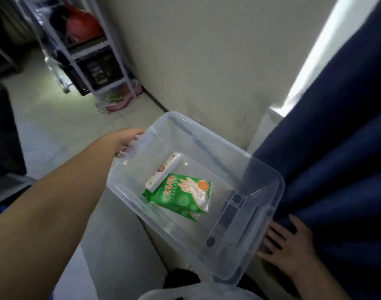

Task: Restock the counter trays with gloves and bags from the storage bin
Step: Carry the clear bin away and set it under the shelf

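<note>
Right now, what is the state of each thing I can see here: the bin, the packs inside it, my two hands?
storage bin: clear, lid off, nearly empty, held up at both ends.
green glove packs: sealed, lying flat on the bin floor.
white box: closed, resting partly on the packs.
left hand: grips the far end of the bin.
right hand: fingers straight, against the near end.

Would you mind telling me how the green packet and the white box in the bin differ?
The green packet is a soft, flat pouch printed with gloves; the white box is long, narrow and stiff. The box's end rests on the packet's edge. Both lie on the floor of the clear bin.
</note>
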Demonstrator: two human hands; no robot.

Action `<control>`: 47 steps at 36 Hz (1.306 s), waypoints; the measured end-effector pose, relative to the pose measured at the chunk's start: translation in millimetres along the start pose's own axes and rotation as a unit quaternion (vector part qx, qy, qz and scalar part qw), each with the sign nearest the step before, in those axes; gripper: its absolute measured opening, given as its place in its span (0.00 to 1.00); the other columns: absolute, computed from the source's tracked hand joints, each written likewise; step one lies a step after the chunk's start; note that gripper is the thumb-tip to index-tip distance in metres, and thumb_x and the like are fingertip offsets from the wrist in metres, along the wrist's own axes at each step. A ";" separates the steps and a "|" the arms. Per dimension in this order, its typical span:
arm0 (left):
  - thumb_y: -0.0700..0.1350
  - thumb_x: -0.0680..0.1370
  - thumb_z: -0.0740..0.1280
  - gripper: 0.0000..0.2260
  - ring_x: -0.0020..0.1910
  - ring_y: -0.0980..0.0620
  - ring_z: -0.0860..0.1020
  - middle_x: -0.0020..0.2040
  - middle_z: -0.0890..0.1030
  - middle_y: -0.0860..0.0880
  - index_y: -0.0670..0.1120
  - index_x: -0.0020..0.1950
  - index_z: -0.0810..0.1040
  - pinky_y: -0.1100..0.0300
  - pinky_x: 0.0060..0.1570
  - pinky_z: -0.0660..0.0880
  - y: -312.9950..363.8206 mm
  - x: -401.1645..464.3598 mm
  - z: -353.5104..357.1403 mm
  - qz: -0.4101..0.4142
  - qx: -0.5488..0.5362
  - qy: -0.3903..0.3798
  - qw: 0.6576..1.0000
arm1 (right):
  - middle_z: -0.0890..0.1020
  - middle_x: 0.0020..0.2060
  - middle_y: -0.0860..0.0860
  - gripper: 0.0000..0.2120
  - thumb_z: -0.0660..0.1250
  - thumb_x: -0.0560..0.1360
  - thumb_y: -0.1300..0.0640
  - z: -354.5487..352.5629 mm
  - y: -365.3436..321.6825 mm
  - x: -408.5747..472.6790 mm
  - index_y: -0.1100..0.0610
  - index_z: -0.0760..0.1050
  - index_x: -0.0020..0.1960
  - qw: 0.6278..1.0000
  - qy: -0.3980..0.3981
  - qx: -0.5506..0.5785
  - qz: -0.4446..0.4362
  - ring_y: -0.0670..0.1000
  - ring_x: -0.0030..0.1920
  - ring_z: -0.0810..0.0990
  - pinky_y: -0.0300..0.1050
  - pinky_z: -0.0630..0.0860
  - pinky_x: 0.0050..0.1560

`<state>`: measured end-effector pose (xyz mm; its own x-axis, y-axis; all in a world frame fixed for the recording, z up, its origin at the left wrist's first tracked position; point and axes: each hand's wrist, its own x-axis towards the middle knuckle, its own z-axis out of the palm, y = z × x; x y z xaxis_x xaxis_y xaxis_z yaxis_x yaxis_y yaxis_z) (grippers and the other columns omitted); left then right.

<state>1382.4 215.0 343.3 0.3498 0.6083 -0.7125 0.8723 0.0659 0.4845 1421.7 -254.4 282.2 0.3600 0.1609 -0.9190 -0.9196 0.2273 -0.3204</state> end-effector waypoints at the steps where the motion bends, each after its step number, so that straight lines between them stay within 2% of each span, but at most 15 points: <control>1: 0.61 0.77 0.64 0.15 0.36 0.51 0.74 0.47 0.76 0.47 0.51 0.48 0.76 0.62 0.33 0.67 5.6 5.9 -11.5 0.001 -0.022 0.014 1.000 | 0.77 0.63 0.60 0.26 0.60 0.76 0.36 21.0 -10.6 9.3 0.60 0.77 0.54 1.000 -0.005 -0.013 0.005 0.62 0.60 0.75 0.70 0.68 0.65; 3: 0.59 0.78 0.64 0.14 0.35 0.52 0.77 0.44 0.80 0.49 0.49 0.50 0.77 0.64 0.32 0.71 13.7 16.2 -37.2 0.002 -0.059 0.048 0.997 | 0.76 0.64 0.60 0.26 0.60 0.76 0.37 64.2 -30.7 25.2 0.60 0.77 0.54 0.999 -0.008 -0.039 0.018 0.62 0.63 0.74 0.69 0.68 0.65; 6: 0.61 0.77 0.65 0.16 0.47 0.50 0.73 0.54 0.74 0.50 0.52 0.59 0.76 0.60 0.48 0.69 16.9 29.8 -85.7 -0.010 -0.089 0.120 0.989 | 0.74 0.67 0.61 0.27 0.59 0.77 0.38 134.1 -56.5 46.1 0.61 0.75 0.59 0.996 -0.033 -0.080 0.025 0.63 0.69 0.70 0.67 0.67 0.66; 8: 0.62 0.77 0.65 0.16 0.44 0.50 0.73 0.51 0.74 0.50 0.51 0.54 0.77 0.59 0.43 0.68 16.8 42.2 -120.5 -0.027 -0.116 0.134 0.984 | 0.77 0.62 0.60 0.27 0.58 0.77 0.39 182.8 -71.5 59.8 0.61 0.76 0.60 0.991 -0.067 -0.112 0.031 0.61 0.70 0.70 0.66 0.66 0.67; 10: 0.63 0.76 0.64 0.16 0.42 0.50 0.73 0.46 0.75 0.50 0.51 0.48 0.76 0.59 0.39 0.67 16.4 59.6 -153.1 -0.047 -0.133 0.147 0.979 | 0.78 0.55 0.58 0.28 0.58 0.77 0.40 232.2 -86.3 74.7 0.62 0.77 0.61 0.984 -0.106 -0.137 0.044 0.60 0.65 0.73 0.65 0.67 0.66; 14: 0.64 0.75 0.65 0.22 0.51 0.48 0.71 0.50 0.73 0.48 0.50 0.59 0.74 0.56 0.49 0.67 15.9 112.4 -215.6 -0.075 -0.167 0.169 0.968 | 0.79 0.57 0.58 0.27 0.56 0.78 0.39 339.0 -113.8 111.8 0.62 0.76 0.58 0.970 -0.137 -0.189 0.066 0.60 0.60 0.76 0.64 0.72 0.57; 18: 0.64 0.74 0.66 0.24 0.41 0.47 0.73 0.51 0.74 0.44 0.45 0.57 0.75 0.58 0.38 0.68 19.1 178.1 -270.4 -0.093 -0.217 0.167 0.957 | 0.78 0.51 0.57 0.26 0.59 0.75 0.39 442.7 -133.4 144.6 0.62 0.77 0.54 0.950 -0.162 -0.254 0.082 0.57 0.54 0.75 0.60 0.73 0.54; 21: 0.62 0.77 0.65 0.23 0.47 0.45 0.73 0.55 0.74 0.43 0.44 0.59 0.75 0.56 0.46 0.69 32.9 224.0 -308.5 -0.082 -0.260 0.166 0.948 | 0.77 0.46 0.58 0.24 0.61 0.73 0.40 518.7 -145.4 157.0 0.62 0.77 0.49 0.944 -0.144 -0.286 0.076 0.58 0.48 0.75 0.59 0.73 0.51; 24: 0.60 0.78 0.64 0.24 0.57 0.42 0.76 0.61 0.75 0.43 0.43 0.64 0.74 0.53 0.54 0.72 52.5 260.0 -346.8 -0.075 -0.294 0.155 0.940 | 0.78 0.51 0.58 0.27 0.63 0.73 0.40 589.8 -160.8 170.1 0.64 0.77 0.54 0.940 -0.133 -0.308 0.059 0.58 0.50 0.77 0.60 0.75 0.48; 28: 0.62 0.78 0.63 0.27 0.53 0.44 0.75 0.65 0.75 0.42 0.43 0.68 0.74 0.57 0.40 0.71 78.3 299.6 -397.5 -0.085 -0.279 0.149 0.945 | 0.78 0.54 0.57 0.27 0.64 0.73 0.40 679.9 -182.9 187.5 0.62 0.75 0.60 0.935 -0.129 -0.326 0.059 0.60 0.53 0.77 0.63 0.78 0.43; 32: 0.63 0.79 0.60 0.30 0.65 0.41 0.74 0.69 0.74 0.40 0.41 0.70 0.73 0.51 0.59 0.72 98.3 345.6 -448.6 -0.092 -0.292 0.116 0.945 | 0.78 0.58 0.58 0.30 0.65 0.73 0.40 758.9 -199.4 211.7 0.64 0.75 0.62 0.932 -0.129 -0.335 0.048 0.61 0.58 0.77 0.67 0.77 0.45; 35: 0.65 0.79 0.59 0.31 0.66 0.38 0.73 0.68 0.75 0.40 0.42 0.70 0.73 0.45 0.65 0.69 99.9 393.2 -486.0 -0.107 -0.296 0.110 0.943 | 0.78 0.60 0.58 0.30 0.66 0.71 0.40 826.6 -206.0 239.4 0.62 0.76 0.62 0.928 -0.135 -0.345 0.042 0.60 0.61 0.76 0.69 0.77 0.47; 40: 0.66 0.77 0.60 0.30 0.59 0.39 0.75 0.62 0.77 0.40 0.44 0.68 0.75 0.45 0.58 0.72 84.0 471.4 -553.0 -0.137 -0.328 0.106 0.929 | 0.81 0.57 0.56 0.29 0.66 0.71 0.38 957.7 -198.0 289.4 0.61 0.78 0.60 0.908 -0.152 -0.387 0.040 0.60 0.58 0.77 0.67 0.78 0.45; 44: 0.66 0.76 0.62 0.29 0.53 0.41 0.76 0.55 0.78 0.41 0.45 0.66 0.76 0.49 0.48 0.73 65.6 521.8 -612.8 -0.171 -0.358 0.119 0.910 | 0.78 0.51 0.55 0.29 0.62 0.74 0.37 1068.2 -174.7 325.5 0.61 0.79 0.60 0.884 -0.167 -0.433 0.063 0.58 0.53 0.75 0.64 0.73 0.59; 47: 0.66 0.75 0.63 0.29 0.50 0.41 0.77 0.53 0.79 0.41 0.45 0.65 0.77 0.51 0.45 0.74 50.5 545.6 -658.5 -0.204 -0.381 0.136 0.891 | 0.77 0.48 0.57 0.26 0.61 0.76 0.40 1148.4 -148.4 343.3 0.62 0.80 0.56 0.871 -0.166 -0.456 0.079 0.59 0.47 0.75 0.61 0.76 0.52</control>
<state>1392.3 1071.1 313.2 -0.1309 0.5733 -0.8088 0.3869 0.7807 0.4908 1862.5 870.0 278.2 0.1043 0.4248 -0.8992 -0.6503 -0.6550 -0.3849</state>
